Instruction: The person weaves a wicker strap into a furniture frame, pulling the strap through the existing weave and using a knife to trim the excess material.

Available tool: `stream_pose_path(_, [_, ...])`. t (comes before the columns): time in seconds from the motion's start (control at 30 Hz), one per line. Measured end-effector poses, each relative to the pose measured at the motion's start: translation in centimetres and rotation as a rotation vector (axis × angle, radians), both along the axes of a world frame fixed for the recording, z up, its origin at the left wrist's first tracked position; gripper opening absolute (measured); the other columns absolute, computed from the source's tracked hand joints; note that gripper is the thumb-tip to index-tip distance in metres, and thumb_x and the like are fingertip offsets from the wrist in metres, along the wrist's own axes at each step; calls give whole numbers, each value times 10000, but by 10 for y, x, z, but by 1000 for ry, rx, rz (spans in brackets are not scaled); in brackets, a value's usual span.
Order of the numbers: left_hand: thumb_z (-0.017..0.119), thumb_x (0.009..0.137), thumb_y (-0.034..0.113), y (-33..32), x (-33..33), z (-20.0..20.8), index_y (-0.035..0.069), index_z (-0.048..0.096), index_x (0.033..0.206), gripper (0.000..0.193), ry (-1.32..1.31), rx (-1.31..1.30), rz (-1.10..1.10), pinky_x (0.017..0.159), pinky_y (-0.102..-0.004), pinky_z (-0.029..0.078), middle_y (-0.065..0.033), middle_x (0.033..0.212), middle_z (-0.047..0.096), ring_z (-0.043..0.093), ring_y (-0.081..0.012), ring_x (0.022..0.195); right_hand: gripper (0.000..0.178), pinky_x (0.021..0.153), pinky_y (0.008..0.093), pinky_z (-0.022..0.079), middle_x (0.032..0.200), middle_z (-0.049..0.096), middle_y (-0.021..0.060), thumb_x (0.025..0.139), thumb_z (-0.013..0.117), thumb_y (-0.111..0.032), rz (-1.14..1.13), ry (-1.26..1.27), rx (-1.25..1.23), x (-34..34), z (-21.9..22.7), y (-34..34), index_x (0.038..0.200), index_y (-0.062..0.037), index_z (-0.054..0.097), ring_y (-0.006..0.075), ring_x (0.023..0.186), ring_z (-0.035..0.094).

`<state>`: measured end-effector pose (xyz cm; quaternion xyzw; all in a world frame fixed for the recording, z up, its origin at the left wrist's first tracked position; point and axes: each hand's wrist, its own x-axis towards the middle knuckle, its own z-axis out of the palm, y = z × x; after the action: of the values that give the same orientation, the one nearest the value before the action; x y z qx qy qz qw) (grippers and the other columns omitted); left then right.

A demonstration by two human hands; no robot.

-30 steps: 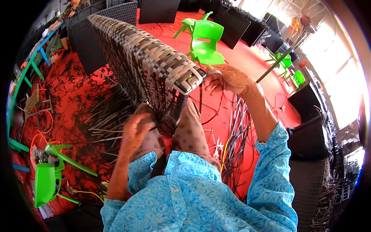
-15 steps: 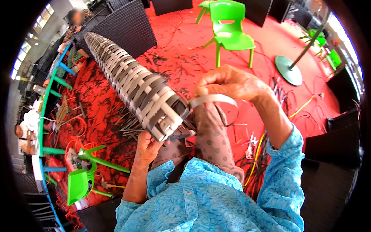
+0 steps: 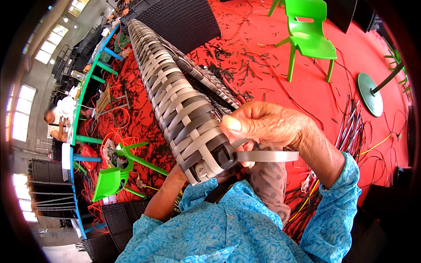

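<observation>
Frame (image 3: 175, 94) dead centre, running away; right hand (image 3: 272, 127) at its near end, strip (image 3: 274, 156) jutting rightward; beyond, right, chair (image 3: 313, 46) on floor (image 3: 258, 35), stand base (image 3: 367, 94) farther right; bench (image 3: 81, 109) down the left!

The red floor (image 3: 364, 52) carries dark scraps (image 3: 245, 66), strewn thickest over its left half. A green chair (image 3: 310, 43) stands toward the far edge, a second green chair (image 3: 107, 183) near the left edge. Toward the right edge lie a round green base (image 3: 368, 97), a bundle of long strips (image 3: 349, 122) and a yellow cord (image 3: 375, 145)
</observation>
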<state>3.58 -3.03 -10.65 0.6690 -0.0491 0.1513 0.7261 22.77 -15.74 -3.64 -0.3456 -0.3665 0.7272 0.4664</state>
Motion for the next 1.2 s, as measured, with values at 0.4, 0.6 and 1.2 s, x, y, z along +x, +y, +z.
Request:
stream_pose_path(0.4, [542, 900, 108, -4, 9, -13, 69, 499, 1242, 347, -40, 219, 28, 851, -222, 459, -48, 1178, 568, 561, -85, 998, 278, 412, 158, 260, 606, 472, -74, 852, 665, -338, -160, 173, -56, -20, 5, 1, 877, -65, 614, -1, 494, 377])
stream_pose_path(0.6, [559, 900, 119, -2, -8, -42, 60, 540, 1183, 290, -9, 134, 62, 741, -210, 447, -46, 1087, 591, 544, -72, 869, 339, 510, 183, 404, 788, 627, -7, 817, 699, -312, -423, 48, -236, -39, 30, -13, 994, -33, 621, 34, 613, 525])
stream_pose_path(1.2, [600, 904, 194, -14, -17, -64, 70, 574, 900, 127, 46, -446, -4, 445, -175, 328, 19, 671, 505, 423, -39, 527, 759, 631, 302, 404, 724, 533, 7, 705, 561, -753, -96, -1025, -197, -23, 77, 0, 853, -11, 633, 138, 717, 519])
